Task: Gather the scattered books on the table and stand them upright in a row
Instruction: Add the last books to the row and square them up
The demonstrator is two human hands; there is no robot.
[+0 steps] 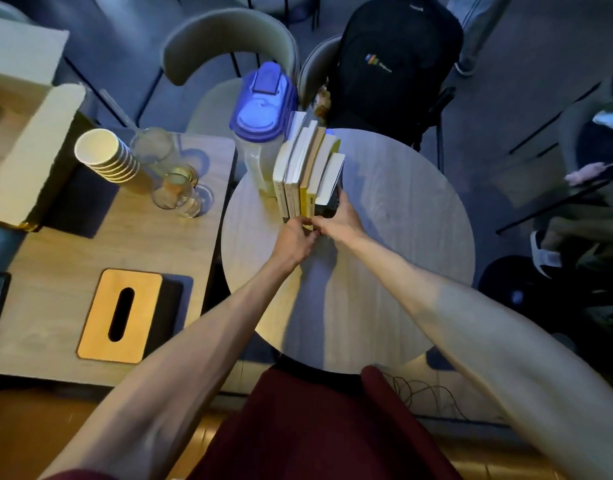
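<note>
Two bare forearms reach forward over a round table [384,237]. The left hand [295,239] and right hand [339,221] meet at the near, lower end of a row of books [307,174] standing upright, spines facing the viewer. The fingers press against the spines; whether either hand grips a book is unclear. The hands hide the books' bottom edges. Just behind stands a blue-lidded pitcher [260,112].

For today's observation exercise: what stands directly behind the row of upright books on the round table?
A clear pitcher with a blue lid stands behind the row of books; its lower part is hidden by them.
</note>
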